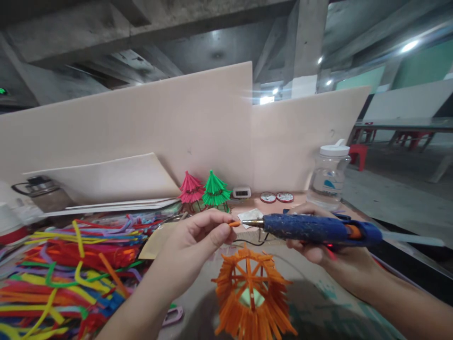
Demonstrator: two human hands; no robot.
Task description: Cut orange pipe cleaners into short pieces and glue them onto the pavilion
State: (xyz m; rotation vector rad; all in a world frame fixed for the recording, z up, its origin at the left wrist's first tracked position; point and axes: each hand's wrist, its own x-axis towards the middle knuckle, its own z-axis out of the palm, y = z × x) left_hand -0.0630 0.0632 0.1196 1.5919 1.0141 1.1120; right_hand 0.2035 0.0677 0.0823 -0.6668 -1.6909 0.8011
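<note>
My left hand (207, 236) pinches a short orange pipe cleaner piece (234, 224) between thumb and fingertips. My right hand (318, 255) is wrapped round a blue hot glue gun (311, 228), its metal nozzle pointing left at the orange piece, close to its tip. A clear glue stick (412, 238) sticks out of the gun's back end. Below and between my hands stands an orange pipe cleaner pavilion-like frame (253, 302), with spokes across its open top and a pale round spot inside.
Many coloured pipe cleaners (71, 278) are heaped at left. Behind stand a pink and a green tiered pipe cleaner model (215, 191), a small digital clock (241, 192), two round tins (276, 197) and a water bottle (329, 174). A pale board (141, 132) closes the back.
</note>
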